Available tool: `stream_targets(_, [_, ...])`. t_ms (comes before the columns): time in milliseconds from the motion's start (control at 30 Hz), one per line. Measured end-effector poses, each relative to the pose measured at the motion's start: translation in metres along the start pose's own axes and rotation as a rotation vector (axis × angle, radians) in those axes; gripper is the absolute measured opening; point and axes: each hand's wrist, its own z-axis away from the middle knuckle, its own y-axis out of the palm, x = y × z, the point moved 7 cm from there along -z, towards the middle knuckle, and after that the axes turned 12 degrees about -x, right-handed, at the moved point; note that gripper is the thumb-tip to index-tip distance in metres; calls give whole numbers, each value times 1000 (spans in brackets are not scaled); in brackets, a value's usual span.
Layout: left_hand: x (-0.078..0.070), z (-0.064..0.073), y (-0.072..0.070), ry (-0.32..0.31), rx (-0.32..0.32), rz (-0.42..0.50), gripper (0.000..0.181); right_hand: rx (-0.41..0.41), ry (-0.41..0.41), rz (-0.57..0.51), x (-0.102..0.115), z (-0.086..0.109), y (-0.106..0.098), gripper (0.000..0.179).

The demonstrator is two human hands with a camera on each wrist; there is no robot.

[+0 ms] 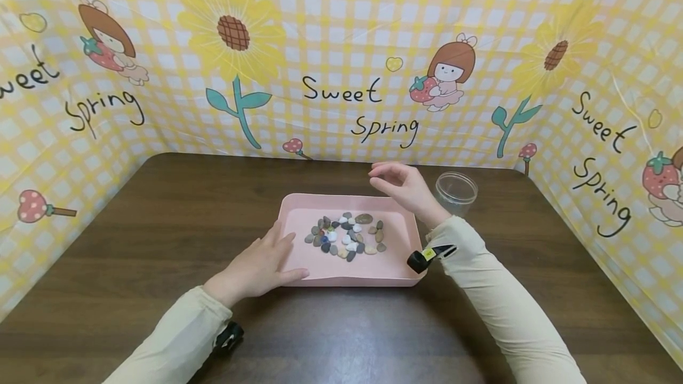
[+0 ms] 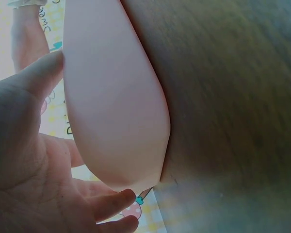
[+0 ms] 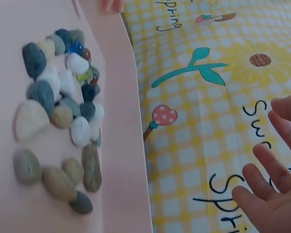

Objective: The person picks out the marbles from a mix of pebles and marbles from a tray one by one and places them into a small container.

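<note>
A pink tray (image 1: 320, 270) lies on the table, with several grey, white and brown pebbles (image 1: 364, 218) in it, laid out in an outline filled with more pebbles. Among them sit a few glass marbles (image 3: 76, 47), blue, red and yellow-green. My left hand (image 1: 258, 262) rests at the tray's left side, fingers spread over the rim; in the left wrist view the thumb touches the rim. Above the tray's far right edge my right hand (image 1: 408, 191) hovers with loosely bent fingers. In the right wrist view it holds nothing.
A clear round jar (image 1: 456, 189) stands behind the tray on the right, partly behind the right wrist. The dark wooden table (image 1: 133, 242) is enclosed at the back and sides by a yellow checked cloth (image 1: 341, 34) with flower prints.
</note>
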Motion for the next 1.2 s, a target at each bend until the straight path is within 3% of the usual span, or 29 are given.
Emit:
stream_targets(167, [0,1,0,-2,-4,8,84,77,19,-18,-1,1,19,24])
stream_targets(600, [1,1,-1,2,-7,4,84,347,-23,-7,-7,4,61,27])
stream_targets(867, [-2,2,-1,1,-8,12,82,428,-25,-25,-10,6,78,23])
stream_targets(1200, [-3,2,-2,19,-13,-6,82,541,-27,95,-22,9,98,20])
